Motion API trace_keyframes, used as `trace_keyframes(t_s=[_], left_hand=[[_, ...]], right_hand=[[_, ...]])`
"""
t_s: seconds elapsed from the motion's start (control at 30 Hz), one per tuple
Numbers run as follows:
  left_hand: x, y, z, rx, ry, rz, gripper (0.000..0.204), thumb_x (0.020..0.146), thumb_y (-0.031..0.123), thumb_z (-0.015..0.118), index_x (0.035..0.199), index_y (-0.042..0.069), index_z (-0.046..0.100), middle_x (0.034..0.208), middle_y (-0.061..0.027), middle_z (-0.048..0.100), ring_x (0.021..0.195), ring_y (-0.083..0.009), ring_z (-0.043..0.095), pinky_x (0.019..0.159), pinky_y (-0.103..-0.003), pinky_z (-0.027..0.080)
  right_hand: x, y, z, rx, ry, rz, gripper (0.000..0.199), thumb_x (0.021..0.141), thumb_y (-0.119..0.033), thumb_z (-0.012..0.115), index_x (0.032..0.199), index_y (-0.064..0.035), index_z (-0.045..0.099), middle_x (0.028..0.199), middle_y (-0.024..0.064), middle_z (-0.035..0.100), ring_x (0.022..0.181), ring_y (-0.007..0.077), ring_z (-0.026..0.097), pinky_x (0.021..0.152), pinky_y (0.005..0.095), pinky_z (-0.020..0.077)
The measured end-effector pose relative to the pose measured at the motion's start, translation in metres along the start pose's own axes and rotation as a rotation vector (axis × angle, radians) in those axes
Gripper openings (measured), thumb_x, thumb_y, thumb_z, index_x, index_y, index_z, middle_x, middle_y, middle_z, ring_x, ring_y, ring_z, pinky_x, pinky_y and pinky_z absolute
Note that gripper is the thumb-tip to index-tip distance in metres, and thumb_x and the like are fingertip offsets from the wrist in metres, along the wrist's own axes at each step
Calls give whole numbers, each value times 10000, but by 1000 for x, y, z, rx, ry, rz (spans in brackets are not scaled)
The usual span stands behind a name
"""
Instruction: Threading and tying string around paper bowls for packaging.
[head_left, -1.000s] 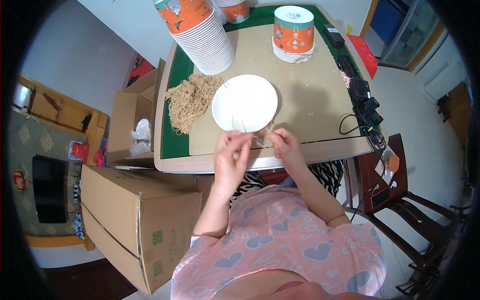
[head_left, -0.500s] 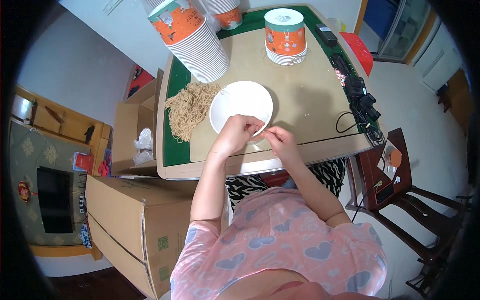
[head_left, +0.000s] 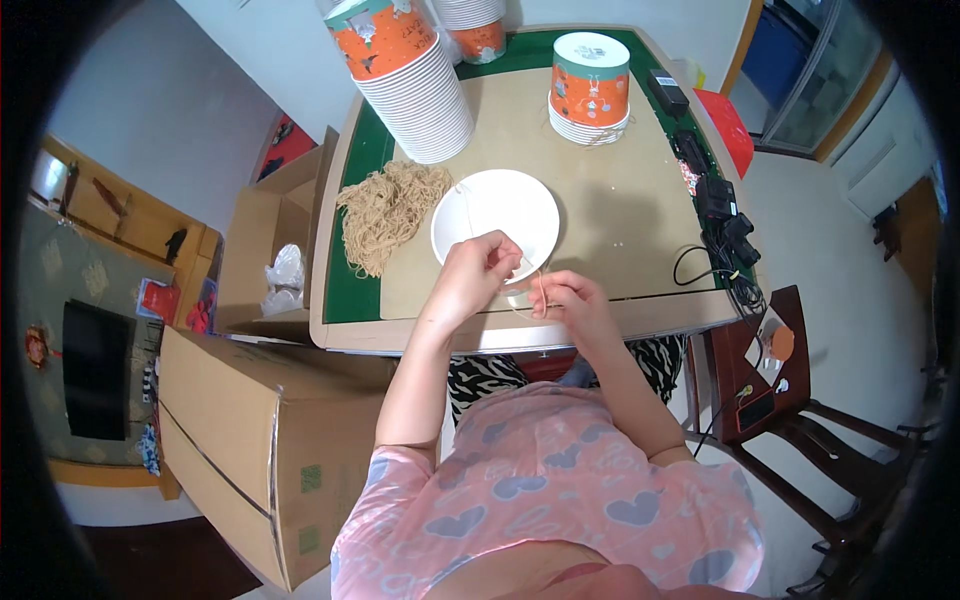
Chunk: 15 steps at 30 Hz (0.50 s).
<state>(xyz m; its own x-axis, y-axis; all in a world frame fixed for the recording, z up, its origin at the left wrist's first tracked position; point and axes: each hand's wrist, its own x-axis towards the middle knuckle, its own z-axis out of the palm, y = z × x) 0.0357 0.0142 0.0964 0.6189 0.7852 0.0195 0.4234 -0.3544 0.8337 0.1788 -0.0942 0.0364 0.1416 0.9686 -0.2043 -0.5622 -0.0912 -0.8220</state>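
Note:
My left hand (head_left: 478,270) and my right hand (head_left: 566,298) meet over the near edge of the table (head_left: 620,315), both pinching a thin tan string (head_left: 537,288) that loops between the fingers. Just beyond the left hand lies a round white lid (head_left: 497,212), flat on the tan mat. A heap of tan strings (head_left: 385,210) lies to its left, half on the green cloth.
A tall stack of white cups with an orange top (head_left: 408,70) stands at the back left, a shorter orange stack (head_left: 589,90) at the back right. Black chargers and cables (head_left: 720,215) line the right edge. Cardboard boxes (head_left: 250,430) stand left; a wooden chair (head_left: 790,420) stands right.
The view has shifted and the table sits a little lower in it. Both hands stayed together at the table's near edge, still working the string by the white lid.

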Motion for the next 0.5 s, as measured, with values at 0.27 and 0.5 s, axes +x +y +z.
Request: trace_keyframes(t_s=[0.27,0.5], left_hand=[[-9,5,4,-218,-9,-56,79,851,49,597,875,-25,609,732,-75,644,645,-107,598,618,-271,500],[-11,4,3,-261,-13,-12,104,876,81,617,883,-20,594,733,-17,612,648,-63,558,570,-225,465]], right_hand=[[3,-15,24,-450,150,-383,154,870,-23,603,1007,-32,672,846,11,626,658,57,541,592,195,456],[20,-17,21,-918,193,-617,98,795,-3,673,889,-31,667,726,-3,543,590,59,482,537,206,408]])
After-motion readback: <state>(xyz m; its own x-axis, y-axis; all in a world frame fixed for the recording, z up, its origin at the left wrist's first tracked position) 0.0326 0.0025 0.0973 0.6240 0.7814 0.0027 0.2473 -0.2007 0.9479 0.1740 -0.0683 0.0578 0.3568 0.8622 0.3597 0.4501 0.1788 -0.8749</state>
